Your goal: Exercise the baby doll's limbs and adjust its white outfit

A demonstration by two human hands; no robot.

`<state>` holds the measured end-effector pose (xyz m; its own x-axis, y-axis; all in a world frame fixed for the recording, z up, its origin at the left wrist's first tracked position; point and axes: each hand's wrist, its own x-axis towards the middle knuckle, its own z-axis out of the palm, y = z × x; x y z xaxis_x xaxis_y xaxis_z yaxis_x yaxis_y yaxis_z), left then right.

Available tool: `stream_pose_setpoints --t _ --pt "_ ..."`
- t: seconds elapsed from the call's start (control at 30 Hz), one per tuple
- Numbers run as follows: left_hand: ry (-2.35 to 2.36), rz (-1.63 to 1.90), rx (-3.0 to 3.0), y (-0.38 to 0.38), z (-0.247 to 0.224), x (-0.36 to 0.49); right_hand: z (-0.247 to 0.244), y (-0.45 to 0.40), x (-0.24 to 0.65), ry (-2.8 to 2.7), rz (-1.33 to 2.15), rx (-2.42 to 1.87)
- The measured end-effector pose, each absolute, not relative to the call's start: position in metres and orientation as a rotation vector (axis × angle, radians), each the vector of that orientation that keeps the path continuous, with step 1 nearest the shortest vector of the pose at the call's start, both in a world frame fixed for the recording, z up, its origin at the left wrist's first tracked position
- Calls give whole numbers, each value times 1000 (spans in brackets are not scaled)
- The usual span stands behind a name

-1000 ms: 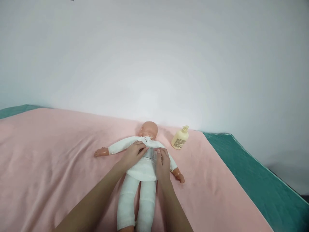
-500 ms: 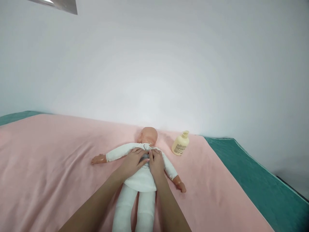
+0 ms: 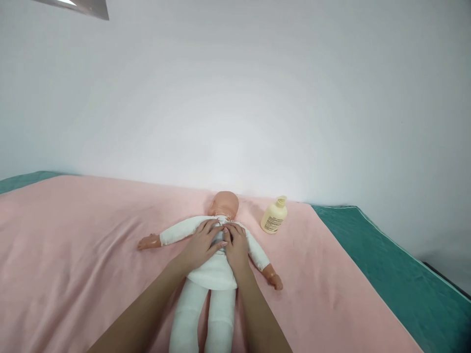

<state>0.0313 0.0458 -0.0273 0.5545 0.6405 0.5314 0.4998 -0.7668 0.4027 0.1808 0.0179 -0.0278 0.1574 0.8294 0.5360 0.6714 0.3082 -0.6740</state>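
Observation:
A baby doll (image 3: 211, 274) with a white cloth body lies stretched out, its bald head away from me and its arms spread to the sides. My left hand (image 3: 202, 245) rests flat on the left side of its upper torso, fingers extended. On the right side of the torso lies my right hand (image 3: 236, 243), also with fingers out and touching the cloth. The two hands nearly meet at the middle, over a greyish patch. To the right of the doll's head stands a pale yellow pump bottle (image 3: 274, 215) with printed text.
Under the doll is a pink sheet (image 3: 91, 235), wrinkled on the left. A green surface (image 3: 386, 264) shows past its right edge and at the far left corner. Behind everything rises a pale wall (image 3: 235, 98).
Both hands have slid slightly up the doll's torso toward its neck, with the fingertips a little higher. The camera view has shifted slightly. The bottle stands in the same place.

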Motion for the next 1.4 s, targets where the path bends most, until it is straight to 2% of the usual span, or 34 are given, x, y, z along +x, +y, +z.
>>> stream_pose_setpoints --t 1.0,1.4 --pt "1075 994 2456 62 -40 32 -24 19 178 -1689 180 -1623" --pt "989 1011 2408 53 -26 28 -27 9 184 -1592 271 -1399"
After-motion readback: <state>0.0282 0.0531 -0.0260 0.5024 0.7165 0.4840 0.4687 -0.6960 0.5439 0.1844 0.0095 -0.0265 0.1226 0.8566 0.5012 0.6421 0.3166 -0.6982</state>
